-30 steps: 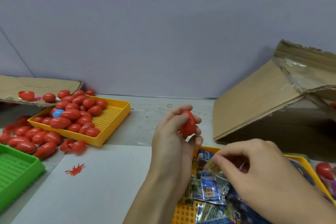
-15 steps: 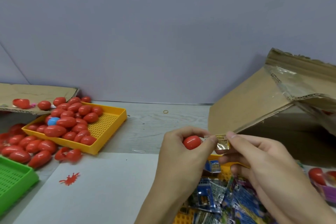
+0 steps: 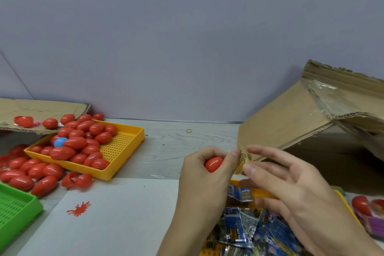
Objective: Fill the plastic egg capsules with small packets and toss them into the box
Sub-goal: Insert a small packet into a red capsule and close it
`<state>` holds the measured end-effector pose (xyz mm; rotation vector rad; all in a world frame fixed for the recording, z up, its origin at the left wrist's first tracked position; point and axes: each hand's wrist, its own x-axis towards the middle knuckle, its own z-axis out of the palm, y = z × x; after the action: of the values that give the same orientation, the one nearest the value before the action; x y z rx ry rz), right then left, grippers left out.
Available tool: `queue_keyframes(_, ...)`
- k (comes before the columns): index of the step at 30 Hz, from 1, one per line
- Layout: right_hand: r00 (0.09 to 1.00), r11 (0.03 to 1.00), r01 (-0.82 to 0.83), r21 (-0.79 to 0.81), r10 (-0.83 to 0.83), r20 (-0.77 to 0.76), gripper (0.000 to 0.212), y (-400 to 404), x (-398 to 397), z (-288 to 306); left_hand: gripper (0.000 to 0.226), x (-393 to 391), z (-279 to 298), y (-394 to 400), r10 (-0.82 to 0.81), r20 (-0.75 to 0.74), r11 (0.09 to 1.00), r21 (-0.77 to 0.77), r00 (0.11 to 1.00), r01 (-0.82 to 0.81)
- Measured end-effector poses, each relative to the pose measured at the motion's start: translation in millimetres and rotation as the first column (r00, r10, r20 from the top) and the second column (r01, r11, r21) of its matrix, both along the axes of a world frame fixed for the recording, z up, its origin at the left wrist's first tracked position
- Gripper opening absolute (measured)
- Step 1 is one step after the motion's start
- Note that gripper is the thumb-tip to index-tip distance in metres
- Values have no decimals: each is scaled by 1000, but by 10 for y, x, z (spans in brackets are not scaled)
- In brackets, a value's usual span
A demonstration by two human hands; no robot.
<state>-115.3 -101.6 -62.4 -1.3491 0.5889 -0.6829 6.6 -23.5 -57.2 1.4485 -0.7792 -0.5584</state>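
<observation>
red egg point(image 3: 213, 164) sits gripped in the left hand point(image 3: 202, 172), just left of the box point(image 3: 291, 122). the right hand point(image 3: 291, 185) pinches a gold packet point(image 3: 242, 160) beside the egg, in front of the box's flap.

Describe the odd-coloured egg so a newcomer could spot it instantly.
Find the yellow tray at the left, heaped with red eggs. On the heap's left side, near the tray's far-left edge, sits the blue egg, partly tucked behind a red one. It is the only blue egg in view; all the others are red.
</observation>
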Motion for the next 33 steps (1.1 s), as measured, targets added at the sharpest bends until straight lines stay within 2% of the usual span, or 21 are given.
queue_keyframes(3,999,998,40,-54,-42,-25,48,8,6,-18,25,2,-7,-5,-8,-6,1000,3,1000,8)
queue_keyframes(6,988,984,155,-92,-157,-9,24,-28,-2,-61,22,2,-17,-4,-40,-7,999,21,999,40)
queue_keyframes(7,983,979,180,-93,-182,-9,23,-39,-9,-65,19,1,-20,-1,-55,-15,998,30,998,55)
queue_keyframes(9,978,975,205,-88,-206,-5,26,-51,-20,-65,14,-10,-23,5,-85,-26,995,47,996,86)
queue_keyframes(11,984,982,180,-63,-180,-1,17,-47,-26,-50,10,-25,-24,7,-105,-15,992,62,994,106)
queue_keyframes(13,994,992,107,-69,-108,-17,35,-35,-35,-32,10,-33,-23,4,-104,-3,992,67,995,104)
queue_keyframes(15,995,989,85,-123,-92,-49,42,-18,-26,-15,12,-32,-25,1,-89,7,994,67,996,89)
queue_keyframes(18,993,984,109,-142,-115,-35,40,-32,-26,-19,13,-28,-34,-1,-87,23,994,72,996,85)
queue_keyframes(25,996,996,89,-26,-89,-22,30,-53,-46,-26,25,-11,-21,9,-141,-13,987,81,990,142)
queue_keyframes(27,998,999,51,-3,-51,-30,33,-57,-53,-15,30,-1,-22,10,-165,-47,983,78,985,168)
queue_keyframes(31,995,999,-43,-18,41,-87,70,-64,-71,11,33,11,-4,3,-261,-186,959,66,947,277)
queue_keyframes(33,989,992,-113,-58,107,-100,62,-53,-76,35,25,13,-6,0,-298,-217,943,80,929,322)
